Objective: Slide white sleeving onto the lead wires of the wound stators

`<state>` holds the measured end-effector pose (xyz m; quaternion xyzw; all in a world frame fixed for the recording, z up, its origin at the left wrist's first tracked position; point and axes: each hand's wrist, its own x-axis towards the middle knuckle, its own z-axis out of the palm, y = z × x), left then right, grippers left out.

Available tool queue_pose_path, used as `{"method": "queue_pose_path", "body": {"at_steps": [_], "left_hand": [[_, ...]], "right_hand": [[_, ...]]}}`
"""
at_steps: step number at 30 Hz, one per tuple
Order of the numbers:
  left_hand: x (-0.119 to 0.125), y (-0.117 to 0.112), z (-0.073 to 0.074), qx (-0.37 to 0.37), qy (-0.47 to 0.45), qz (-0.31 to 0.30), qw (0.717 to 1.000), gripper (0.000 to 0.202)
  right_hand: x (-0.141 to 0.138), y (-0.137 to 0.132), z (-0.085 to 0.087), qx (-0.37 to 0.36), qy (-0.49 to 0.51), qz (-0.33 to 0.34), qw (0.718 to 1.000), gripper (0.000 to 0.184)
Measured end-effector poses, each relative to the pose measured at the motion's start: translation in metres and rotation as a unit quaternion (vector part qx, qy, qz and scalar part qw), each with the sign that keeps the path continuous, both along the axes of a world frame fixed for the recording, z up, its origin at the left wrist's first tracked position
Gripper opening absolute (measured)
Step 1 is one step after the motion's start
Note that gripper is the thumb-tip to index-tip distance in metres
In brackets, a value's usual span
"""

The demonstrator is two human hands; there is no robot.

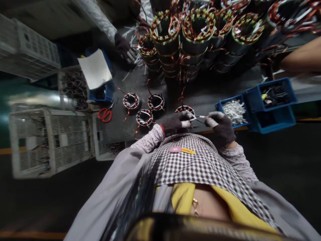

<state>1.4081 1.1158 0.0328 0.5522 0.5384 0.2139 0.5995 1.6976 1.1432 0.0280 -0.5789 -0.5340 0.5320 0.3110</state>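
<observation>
My left hand [177,121], in a dark glove with pale fingertips, is pinched on a thin wire end [197,119] right over a stator coil ring [185,109] at the table's near edge. My right hand [220,126], gloved the same way, is pinched on the other end of that wire or a small white sleeve; I cannot tell which. Both hands meet just above my checked apron [200,160]. Three more coil rings lie to the left: one [130,100], a second [155,102] and a third [144,117].
Stacks of wound stators [198,36] fill the back of the dark table [205,90]. Another person's gloved hand [124,47] works at the back left. Red scissors [105,114] lie left. Blue bins [271,100] hold white sleeves [234,110]. White crates [50,140] stand at the left.
</observation>
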Motion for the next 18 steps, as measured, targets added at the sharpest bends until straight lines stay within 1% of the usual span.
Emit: {"method": "queue_pose_path", "body": {"at_steps": [1,2,3,4,5,6,7,8,10,11,12,13,14,15,16,17,18], "left_hand": [[-0.004,0.0,-0.002,0.033,0.077,-0.013,0.996,0.039],[-0.008,0.0,-0.003,0.056,0.154,-0.041,0.986,0.048],[-0.01,0.001,-0.003,0.072,0.226,-0.085,0.968,0.056],[-0.01,0.002,-0.003,0.087,0.288,-0.134,0.944,0.06],[-0.009,0.003,-0.003,0.097,0.332,-0.184,0.92,0.062],[-0.006,0.005,-0.003,0.103,0.361,-0.224,0.9,0.06],[-0.002,0.008,-0.002,0.107,0.38,-0.251,0.884,0.055],[0.002,0.01,-0.001,0.105,0.39,-0.269,0.875,0.05],[0.007,0.015,0.001,0.092,0.394,-0.29,0.867,0.042],[0.009,0.017,0.003,0.084,0.394,-0.298,0.866,0.04],[0.01,0.018,0.004,0.079,0.392,-0.301,0.866,0.04],[0.01,0.018,0.005,0.078,0.385,-0.299,0.869,0.042],[0.012,0.017,0.005,0.081,0.371,-0.287,0.879,0.047],[0.015,0.015,0.003,0.079,0.345,-0.254,0.9,0.054],[0.019,0.013,0.0,0.069,0.309,-0.209,0.925,0.062],[0.026,0.011,-0.004,0.053,0.267,-0.153,0.95,0.062],[0.034,0.008,-0.01,0.03,0.222,-0.091,0.97,0.054]], "right_hand": [[0.014,0.005,-0.003,0.022,-0.046,-0.057,0.997,0.028],[0.03,0.011,-0.006,0.04,-0.103,-0.106,0.988,0.022],[0.046,0.017,-0.009,0.048,-0.168,-0.139,0.975,0.018],[0.061,0.023,-0.011,0.04,-0.232,-0.153,0.96,0.019],[0.075,0.03,-0.013,0.021,-0.288,-0.147,0.946,0.025],[0.087,0.036,-0.015,-0.002,-0.33,-0.128,0.935,0.032],[0.097,0.041,-0.016,-0.023,-0.359,-0.112,0.926,0.039],[0.104,0.045,-0.017,-0.035,-0.376,-0.11,0.919,0.043],[0.108,0.05,-0.021,-0.037,-0.392,-0.131,0.91,0.046],[0.105,0.05,-0.024,-0.035,-0.394,-0.141,0.908,0.043],[0.098,0.047,-0.027,-0.037,-0.386,-0.139,0.911,0.039],[0.086,0.043,-0.031,-0.041,-0.362,-0.114,0.924,0.036],[0.07,0.038,-0.036,-0.046,-0.324,-0.067,0.943,0.033],[0.051,0.03,-0.04,-0.049,-0.277,0.0,0.96,0.03],[0.03,0.023,-0.043,-0.048,-0.229,0.076,0.969,0.029],[0.01,0.016,-0.046,-0.04,-0.2,0.151,0.967,0.029],[-0.01,0.01,-0.048,-0.028,-0.198,0.21,0.957,0.027]]}}
